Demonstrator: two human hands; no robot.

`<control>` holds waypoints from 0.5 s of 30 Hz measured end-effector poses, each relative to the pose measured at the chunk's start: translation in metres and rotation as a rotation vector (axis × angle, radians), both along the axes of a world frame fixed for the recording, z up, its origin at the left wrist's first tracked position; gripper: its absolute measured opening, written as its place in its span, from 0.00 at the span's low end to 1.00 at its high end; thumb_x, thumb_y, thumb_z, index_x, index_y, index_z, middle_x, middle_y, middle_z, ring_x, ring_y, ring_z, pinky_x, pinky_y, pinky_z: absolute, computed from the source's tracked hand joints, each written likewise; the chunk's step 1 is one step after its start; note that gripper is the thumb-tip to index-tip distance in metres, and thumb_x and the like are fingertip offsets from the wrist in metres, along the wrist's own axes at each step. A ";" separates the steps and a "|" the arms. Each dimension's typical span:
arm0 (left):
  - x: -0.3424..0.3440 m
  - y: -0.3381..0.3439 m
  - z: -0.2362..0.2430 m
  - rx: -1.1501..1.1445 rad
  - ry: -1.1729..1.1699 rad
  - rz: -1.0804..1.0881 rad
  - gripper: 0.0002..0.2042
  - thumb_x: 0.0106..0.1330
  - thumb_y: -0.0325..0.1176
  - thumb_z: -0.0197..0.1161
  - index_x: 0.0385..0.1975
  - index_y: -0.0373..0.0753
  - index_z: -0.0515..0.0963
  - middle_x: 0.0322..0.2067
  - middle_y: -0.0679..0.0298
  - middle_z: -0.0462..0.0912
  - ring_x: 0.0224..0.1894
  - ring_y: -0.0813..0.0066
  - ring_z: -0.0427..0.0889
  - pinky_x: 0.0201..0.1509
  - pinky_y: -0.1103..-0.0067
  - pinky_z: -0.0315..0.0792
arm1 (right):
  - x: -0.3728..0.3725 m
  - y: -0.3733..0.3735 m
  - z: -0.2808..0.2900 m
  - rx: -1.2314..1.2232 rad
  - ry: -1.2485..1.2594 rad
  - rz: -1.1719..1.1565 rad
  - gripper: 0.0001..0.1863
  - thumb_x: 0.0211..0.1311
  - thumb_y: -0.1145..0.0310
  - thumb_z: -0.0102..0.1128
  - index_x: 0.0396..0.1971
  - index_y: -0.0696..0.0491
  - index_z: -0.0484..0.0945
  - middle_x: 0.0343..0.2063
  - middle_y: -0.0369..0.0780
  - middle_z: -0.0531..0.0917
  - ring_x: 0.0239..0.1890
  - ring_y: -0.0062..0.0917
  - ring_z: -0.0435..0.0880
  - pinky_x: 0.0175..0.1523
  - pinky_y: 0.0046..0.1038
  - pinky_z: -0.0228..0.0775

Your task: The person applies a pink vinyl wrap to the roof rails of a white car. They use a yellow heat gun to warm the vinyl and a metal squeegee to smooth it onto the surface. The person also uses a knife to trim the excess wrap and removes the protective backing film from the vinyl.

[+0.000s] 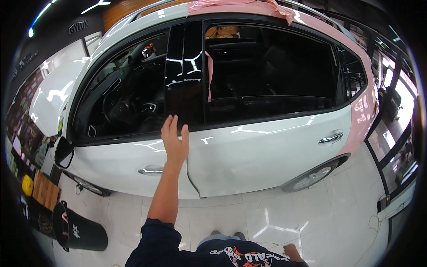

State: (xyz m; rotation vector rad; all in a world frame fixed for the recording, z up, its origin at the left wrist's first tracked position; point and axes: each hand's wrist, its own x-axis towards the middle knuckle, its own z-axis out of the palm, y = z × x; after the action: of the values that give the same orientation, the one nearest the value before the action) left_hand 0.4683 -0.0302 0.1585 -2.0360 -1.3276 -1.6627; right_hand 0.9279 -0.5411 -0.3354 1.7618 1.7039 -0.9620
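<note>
Your left hand (pixel 174 141) was open, thumb apart, with nothing visible in its grasp, by the right edge of the white front door (pixel 115 160), ahead and left; contact was unclear. Your right hand (pixel 292 252) hung low at near right, and its grip could not be told. The door looked heavy, stiff and slick, so its chrome handle (pixel 151 170) seemed your surest hold.

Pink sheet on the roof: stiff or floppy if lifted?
Likely floppy: the pink sheet bunches into creases, and its loose end droops above the rear window of the car. Probably light too, since its folds look thin.
</note>
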 end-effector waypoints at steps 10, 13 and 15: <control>0.072 -0.009 -0.081 -0.247 0.000 -0.402 0.12 0.67 0.33 0.58 0.44 0.32 0.78 0.46 0.48 0.78 0.52 0.49 0.74 0.58 0.64 0.67 | -0.025 -0.040 -0.078 0.029 0.159 -0.223 0.16 0.57 0.55 0.54 0.39 0.47 0.83 0.39 0.43 0.85 0.44 0.39 0.83 0.48 0.42 0.73; 0.095 -0.034 -0.109 -0.361 0.086 -0.478 0.11 0.67 0.32 0.57 0.42 0.32 0.78 0.45 0.49 0.78 0.48 0.50 0.77 0.54 0.65 0.69 | -0.011 0.018 -0.107 0.221 0.125 -0.141 0.18 0.56 0.54 0.54 0.36 0.49 0.84 0.38 0.45 0.85 0.45 0.40 0.82 0.50 0.42 0.73; 0.114 -0.054 -0.118 -0.456 0.181 -0.504 0.10 0.67 0.31 0.57 0.42 0.32 0.78 0.44 0.49 0.79 0.47 0.51 0.77 0.53 0.66 0.71 | -0.006 0.098 -0.042 0.386 0.245 -0.441 0.19 0.61 0.54 0.50 0.36 0.52 0.84 0.39 0.48 0.84 0.44 0.43 0.82 0.51 0.44 0.72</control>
State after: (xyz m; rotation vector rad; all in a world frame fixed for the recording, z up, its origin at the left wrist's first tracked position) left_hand 0.5824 -0.0846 0.0407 -2.9068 -1.2926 -1.3699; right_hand 0.9216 -0.4427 -0.3777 2.4315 1.7745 -1.1247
